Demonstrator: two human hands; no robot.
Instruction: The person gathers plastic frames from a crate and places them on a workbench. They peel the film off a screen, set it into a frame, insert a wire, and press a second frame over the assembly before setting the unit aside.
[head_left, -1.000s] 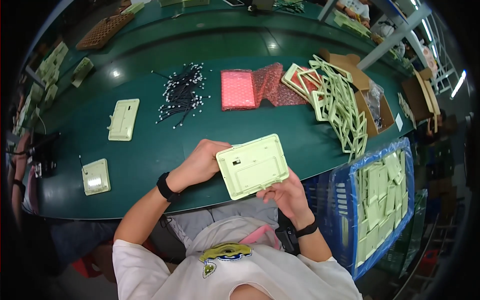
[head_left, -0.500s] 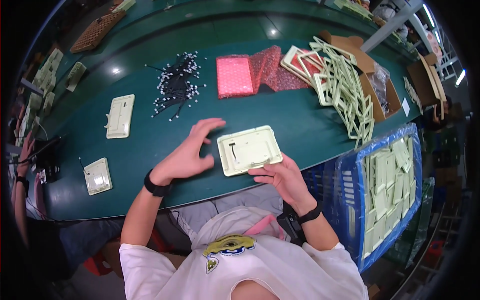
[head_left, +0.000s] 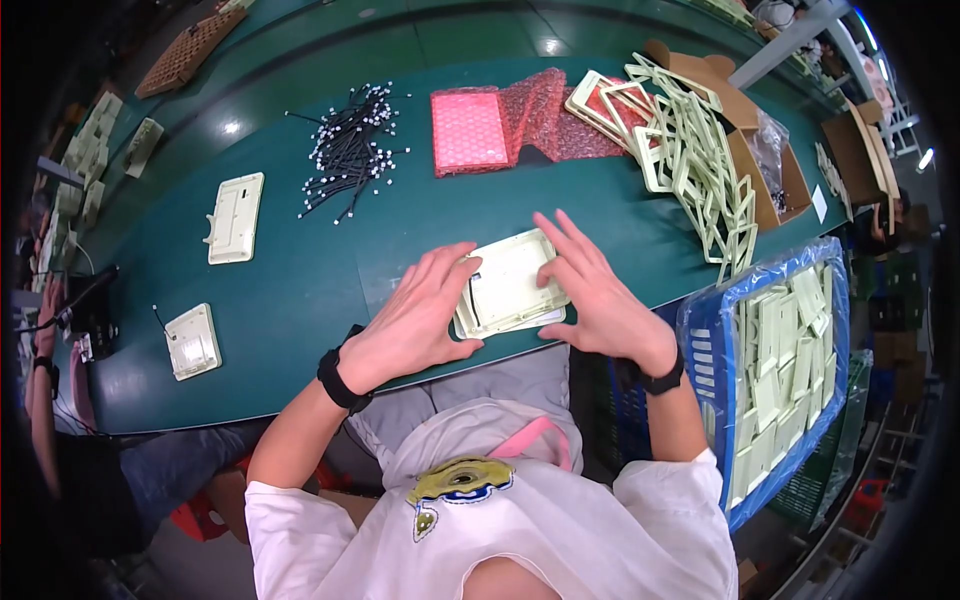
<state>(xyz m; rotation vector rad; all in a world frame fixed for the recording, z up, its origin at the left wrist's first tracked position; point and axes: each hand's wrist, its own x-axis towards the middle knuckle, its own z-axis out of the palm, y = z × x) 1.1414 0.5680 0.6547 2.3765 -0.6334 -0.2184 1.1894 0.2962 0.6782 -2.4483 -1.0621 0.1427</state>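
Between my two hands lies a cream plastic housing [head_left: 515, 275], open side up, with a short black cable in its left part. My left hand [head_left: 412, 312] grips its left edge, fingers bent over the far corner and thumb at the near one. On the right edge, my right hand [head_left: 603, 298] takes hold, some fingers reaching over the rim and two stretched past it. A paler flat edge shows under the near right corner; what it belongs to is hidden.
Black cables with white connectors [head_left: 352, 150] lie heaped beyond my left hand. Farther right are pink bubble wrap [head_left: 470, 130], piled cream frames [head_left: 690, 160] and a cardboard box [head_left: 790, 185]. A blue crate [head_left: 707, 390] holds many cream parts. Two housings [head_left: 236, 218] lie left, near a co-worker's arm [head_left: 42, 350].
My left hand has come right onto the housing's left edge. My right hand has shifted from the near edge up to the right side. The housing has moved slightly right and turned.
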